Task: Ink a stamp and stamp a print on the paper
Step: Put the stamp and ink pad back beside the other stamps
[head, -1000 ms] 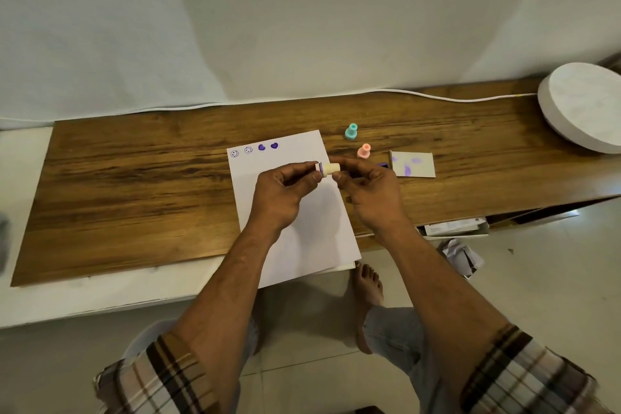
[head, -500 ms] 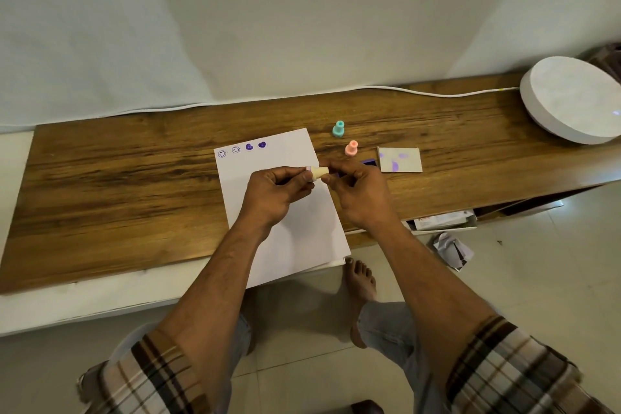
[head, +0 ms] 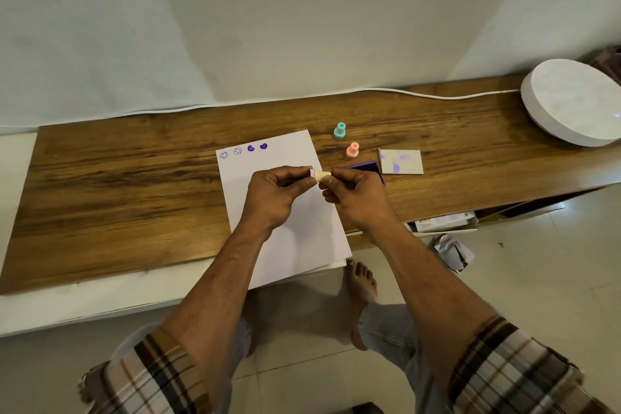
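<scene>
Head view — cream stamp [head: 323, 174] apparently pinched between hands.

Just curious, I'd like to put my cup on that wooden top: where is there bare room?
Bare wood lies left of the paper, and between the stained card and the round white disc. Around the teal stamp, pink stamp and ink pad it is crowded.
</scene>
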Available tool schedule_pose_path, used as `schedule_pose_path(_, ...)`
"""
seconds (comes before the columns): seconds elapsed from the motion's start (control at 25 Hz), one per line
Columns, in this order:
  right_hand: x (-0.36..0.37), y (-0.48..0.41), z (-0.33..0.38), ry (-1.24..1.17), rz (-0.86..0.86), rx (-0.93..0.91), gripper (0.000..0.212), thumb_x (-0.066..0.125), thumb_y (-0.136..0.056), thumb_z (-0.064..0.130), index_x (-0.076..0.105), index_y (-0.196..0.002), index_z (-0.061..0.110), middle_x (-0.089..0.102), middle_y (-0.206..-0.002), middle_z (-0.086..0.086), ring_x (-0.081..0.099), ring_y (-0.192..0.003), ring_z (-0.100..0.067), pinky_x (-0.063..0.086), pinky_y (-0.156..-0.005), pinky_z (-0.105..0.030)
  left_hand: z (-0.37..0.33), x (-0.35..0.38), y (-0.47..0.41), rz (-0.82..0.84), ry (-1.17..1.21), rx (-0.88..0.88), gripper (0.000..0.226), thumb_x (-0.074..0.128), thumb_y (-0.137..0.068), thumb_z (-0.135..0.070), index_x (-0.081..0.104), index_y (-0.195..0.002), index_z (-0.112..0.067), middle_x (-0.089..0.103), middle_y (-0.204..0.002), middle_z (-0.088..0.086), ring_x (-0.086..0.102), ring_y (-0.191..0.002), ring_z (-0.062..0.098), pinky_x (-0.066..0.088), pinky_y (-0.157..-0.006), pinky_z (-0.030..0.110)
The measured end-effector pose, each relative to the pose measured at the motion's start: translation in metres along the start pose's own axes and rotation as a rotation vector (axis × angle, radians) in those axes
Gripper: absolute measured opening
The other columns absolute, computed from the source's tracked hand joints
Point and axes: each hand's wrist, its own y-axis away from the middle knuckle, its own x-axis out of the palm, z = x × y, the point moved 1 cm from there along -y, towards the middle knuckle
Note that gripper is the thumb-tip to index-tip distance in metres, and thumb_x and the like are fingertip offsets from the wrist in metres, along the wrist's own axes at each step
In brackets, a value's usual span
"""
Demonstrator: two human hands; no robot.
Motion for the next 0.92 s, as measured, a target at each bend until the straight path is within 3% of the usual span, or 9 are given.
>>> schedule_pose_path(0.2, -0.005, -0.001, 0.0, -0.044, 0.043, 0.037, 0.028, 0.068, -0.1, 0.019, 0.074, -0.126, 0.01, 0.08, -0.104, -0.003, 0.076, -0.091, -0.013, 0.063, -0.082, -0.022, 0.0, 0.0, -0.001, 0.009, -0.057, 0.016, 0.028, 0.084, -0.083, -0.023, 0.081, -0.111, -0.023, 0.073, -0.099, -0.023, 0.071, -0.094, 0.004, 0.052, -0.088, 0.018)
schedule_pose_path(0.4, -0.007, -0.007, 0.002, 0.083, -0.065, -0.053, 0.026, 0.074, -0.097, 0.025, 0.076, -0.123, 0.022, 0.074, -0.096, 0.018, 0.071, -0.088, -0.004, 0.062, -0.085, -0.029, -0.006, 0.002, -0.004, 0.015, -0.088, 0.004, 0.041, 0.083, -0.084, -0.028, 0.075, -0.124, -0.025, 0.072, -0.111, -0.02, 0.068, -0.096, -0.001, 0.049, -0.088, 0.017)
schedule_pose_path(0.56, -0.016, -0.032, 0.01, 0.558, -0.243, -0.23, 0.034, 0.073, -0.098, 0.025, 0.071, -0.132, 0.02, 0.071, -0.121, -0.002, 0.064, -0.11, -0.022, 0.055, -0.093, -0.04, -0.005, 0.002, -0.003, 0.021, -0.168, -0.044, 0.051, 0.082, -0.086, -0.026, 0.068, -0.134, -0.023, 0.072, -0.13, -0.005, 0.068, -0.113, 0.014, 0.051, -0.101, 0.035)
schedule_pose_path(0.68, -0.013, -0.059, 0.019, 0.928, -0.2, -0.352, 0.04, 0.073, -0.097, 0.022, 0.067, -0.137, 0.016, 0.066, -0.138, -0.01, 0.053, -0.129, -0.03, 0.049, -0.105, -0.045, 0.0, 0.002, -0.001, 0.052, -0.216, -0.067, 0.05, 0.082, -0.087, -0.024, 0.067, -0.134, -0.022, 0.071, -0.132, -0.001, 0.069, -0.116, 0.019, 0.05, -0.102, 0.035)
schedule_pose_path(0.92, -0.006, -0.087, 0.004, 1.146, -0.125, -0.356, 0.041, 0.072, -0.098, 0.022, 0.066, -0.138, 0.016, 0.059, -0.146, -0.013, 0.048, -0.136, -0.034, 0.046, -0.11, -0.049, 0.008, 0.0, -0.001, 0.081, -0.332, -0.087, 0.054, 0.082, -0.087, -0.024, 0.064, -0.138, -0.02, 0.069, -0.136, 0.002, 0.067, -0.122, 0.025, 0.05, -0.107, 0.042)
